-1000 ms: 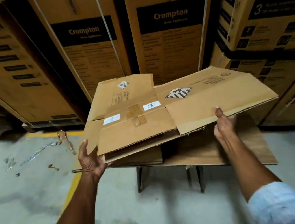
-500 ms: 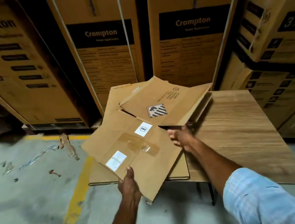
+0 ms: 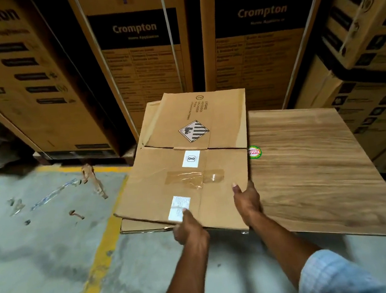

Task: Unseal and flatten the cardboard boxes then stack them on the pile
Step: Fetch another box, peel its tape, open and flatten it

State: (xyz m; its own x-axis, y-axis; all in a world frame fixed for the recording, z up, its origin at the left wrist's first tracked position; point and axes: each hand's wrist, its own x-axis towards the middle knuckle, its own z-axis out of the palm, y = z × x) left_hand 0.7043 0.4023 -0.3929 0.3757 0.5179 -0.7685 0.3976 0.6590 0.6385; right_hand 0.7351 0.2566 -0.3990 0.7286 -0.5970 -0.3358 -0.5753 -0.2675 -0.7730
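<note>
Stacking step: left hand [image 3: 189,227] and right hand [image 3: 246,198] both pinch the flattened box [image 3: 185,172] at its near edge, laying it on the pile [image 3: 134,229]; next, I judge, let go and square it.

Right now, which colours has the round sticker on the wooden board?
Green rim, red centre, on the round sticker, seen in the head view.

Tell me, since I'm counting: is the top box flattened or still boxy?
Flattened: the box lies flat on the pile, both hands on its near edge.
</note>
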